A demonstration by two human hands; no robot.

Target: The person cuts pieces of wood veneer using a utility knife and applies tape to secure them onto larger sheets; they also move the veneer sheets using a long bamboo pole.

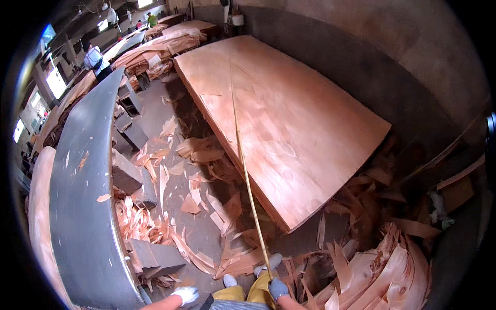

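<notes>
A long, thin wooden stick (pixel 248 191) is held in my right hand (pixel 279 288), which wears a grey-blue glove and is closed around its near end. The stick slants away over the near edge of a large stack of reddish wood veneer sheets (pixel 294 139), and its far part lies across the top sheet. My left hand (pixel 187 295), in a white glove, hangs low beside the near end of a long dark board. Its fingers are loosely stretched, and nothing shows in them.
To the left runs the long dark board (pixel 82 196), with grey blocks (pixel 126 173) along its side. Torn veneer scraps (pixel 191 204) litter the floor. A heap of veneer pieces (pixel 387 274) lies at lower right. Far back, a person (pixel 96 59) stands near more veneer piles (pixel 155 51).
</notes>
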